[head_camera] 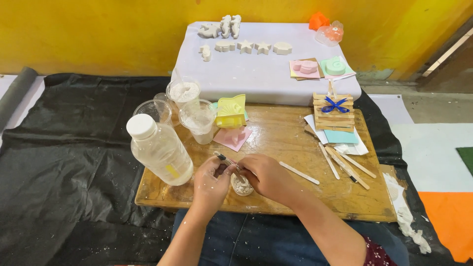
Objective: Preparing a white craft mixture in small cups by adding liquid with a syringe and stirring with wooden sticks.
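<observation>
My left hand (211, 181) and my right hand (268, 176) meet over a small round white plaster piece (242, 186) lying on the wooden board (295, 148). The right hand grips a thin dark-tipped tool (225, 159) whose tip points up and to the left; the left hand's fingers steady the plaster piece beside it. A clear plastic bottle (160, 150) with a white cap stands just left of my left hand.
Clear cups (198, 119) with white powder, a yellow mould (231, 111) and a pink sheet (232, 138) sit behind my hands. Wooden sticks (345, 165) and a stick stack with a blue bow (334, 112) lie right. White cast shapes (246, 47) rest on the raised white block.
</observation>
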